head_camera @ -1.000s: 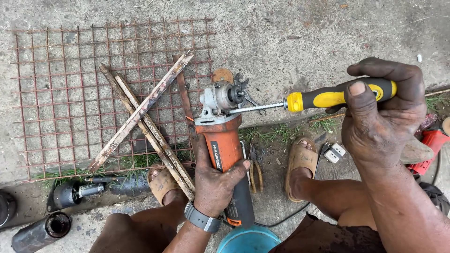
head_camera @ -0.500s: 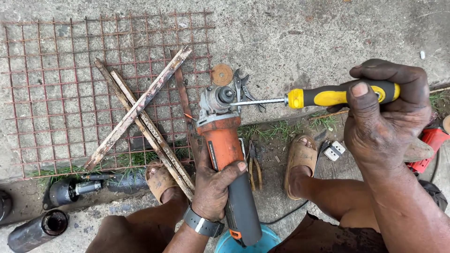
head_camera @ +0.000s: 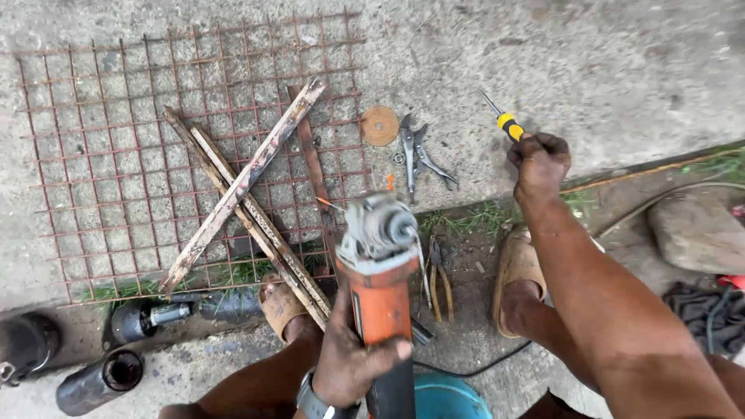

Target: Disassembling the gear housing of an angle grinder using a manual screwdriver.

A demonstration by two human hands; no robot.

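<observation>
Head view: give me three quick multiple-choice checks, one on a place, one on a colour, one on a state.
1. Where does the round disc lie?
A. On the concrete beside the locking pliers
B. In the blue bucket
C. On the grinder's spindle

2. What colour is the angle grinder body?
A. Green
B. Orange
C. White

3. What does the right hand hold?
A. Nothing
B. A hammer
C. A yellow-handled screwdriver

A: the disc rests on the ground left of the pliers.
B: the housing in the left hand is orange.
C: its fingers close around the handle, tip pointing away.
</observation>
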